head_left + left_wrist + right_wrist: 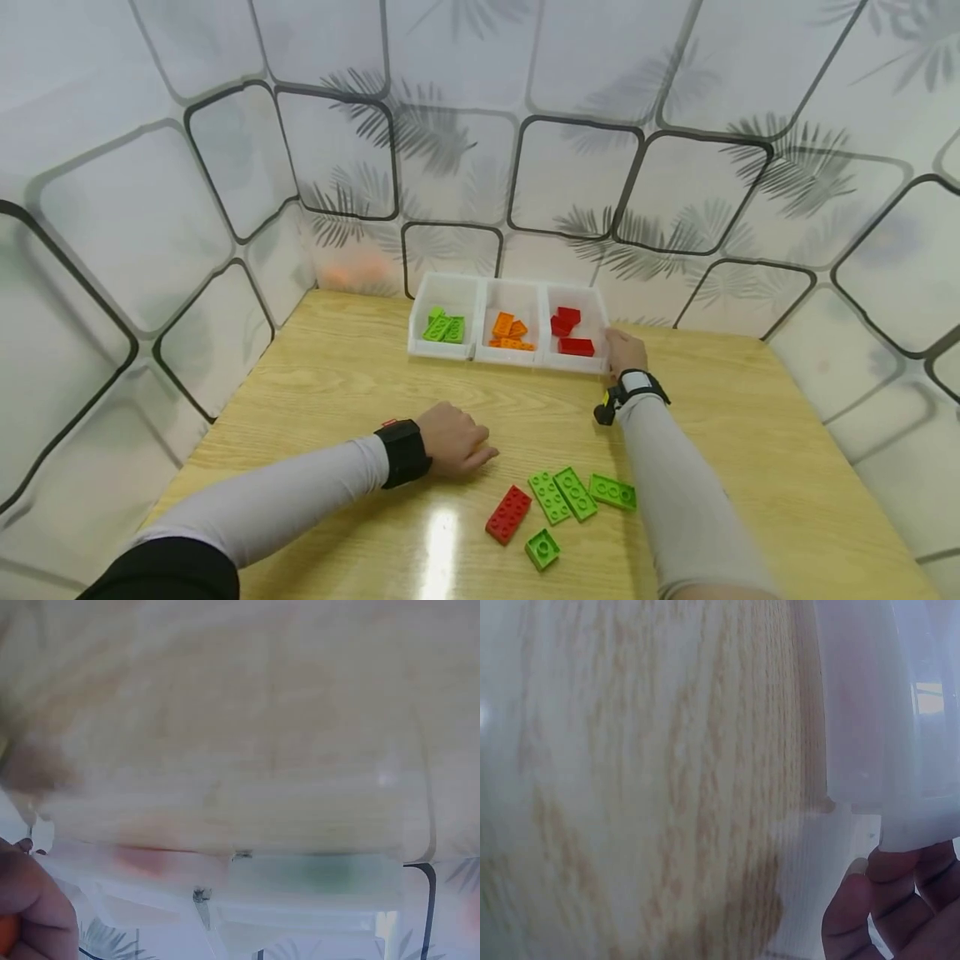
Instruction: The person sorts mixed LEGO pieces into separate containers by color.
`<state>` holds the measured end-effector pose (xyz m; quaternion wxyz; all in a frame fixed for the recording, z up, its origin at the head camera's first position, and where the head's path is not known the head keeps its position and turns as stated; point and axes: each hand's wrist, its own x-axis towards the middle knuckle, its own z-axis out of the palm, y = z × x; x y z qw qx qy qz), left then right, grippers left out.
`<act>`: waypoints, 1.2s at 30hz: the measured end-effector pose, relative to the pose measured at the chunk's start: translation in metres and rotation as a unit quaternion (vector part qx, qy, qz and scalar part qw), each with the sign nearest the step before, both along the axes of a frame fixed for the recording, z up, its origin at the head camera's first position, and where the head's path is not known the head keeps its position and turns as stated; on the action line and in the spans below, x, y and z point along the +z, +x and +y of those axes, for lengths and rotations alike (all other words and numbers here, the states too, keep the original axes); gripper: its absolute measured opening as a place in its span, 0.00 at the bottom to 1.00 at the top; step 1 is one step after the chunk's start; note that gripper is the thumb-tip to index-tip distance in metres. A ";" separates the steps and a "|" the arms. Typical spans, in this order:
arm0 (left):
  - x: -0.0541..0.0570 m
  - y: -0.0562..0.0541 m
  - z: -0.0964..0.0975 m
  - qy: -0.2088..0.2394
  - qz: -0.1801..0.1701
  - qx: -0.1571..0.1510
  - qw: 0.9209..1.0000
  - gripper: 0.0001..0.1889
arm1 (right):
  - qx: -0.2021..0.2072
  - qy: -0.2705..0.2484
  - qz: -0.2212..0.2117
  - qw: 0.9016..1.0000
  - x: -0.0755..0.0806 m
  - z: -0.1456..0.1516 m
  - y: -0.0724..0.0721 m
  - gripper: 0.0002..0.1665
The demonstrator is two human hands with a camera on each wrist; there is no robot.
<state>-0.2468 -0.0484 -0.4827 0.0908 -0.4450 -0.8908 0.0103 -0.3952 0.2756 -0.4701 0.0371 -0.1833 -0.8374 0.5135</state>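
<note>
Low over the wooden table [360, 400], my left hand [453, 440] has its fingers curled. In the left wrist view, part of an orange toy brick [9, 931] shows in its grasp. My right hand [626, 352] touches the right end of a white three-compartment tray [441, 351], with its fingertips at the outer wall in the right wrist view. Green bricks [452, 330] lie in the left compartment, orange bricks [504, 323] in the middle one, red bricks [576, 347] in the right one.
Nearer to me lie a red brick [508, 515], a small square green brick [542, 548] and several longer green bricks [576, 493], the rightmost beside my right forearm. A patterned white curtain [450, 167] encloses the table at the back and sides.
</note>
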 end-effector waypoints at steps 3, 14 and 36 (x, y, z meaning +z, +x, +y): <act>0.005 -0.010 0.006 -0.002 0.008 0.012 1.000 0.22 | -0.002 0.000 0.003 1.000 0.000 0.000 0.001 0.27; 0.045 -0.072 0.046 0.013 0.024 0.075 0.997 0.23 | -0.017 -0.024 0.009 1.000 -0.003 0.004 0.000 0.26; 0.016 -0.136 0.072 -0.005 0.201 0.150 0.968 0.42 | 0.009 0.023 0.046 0.999 -0.005 0.000 0.007 0.28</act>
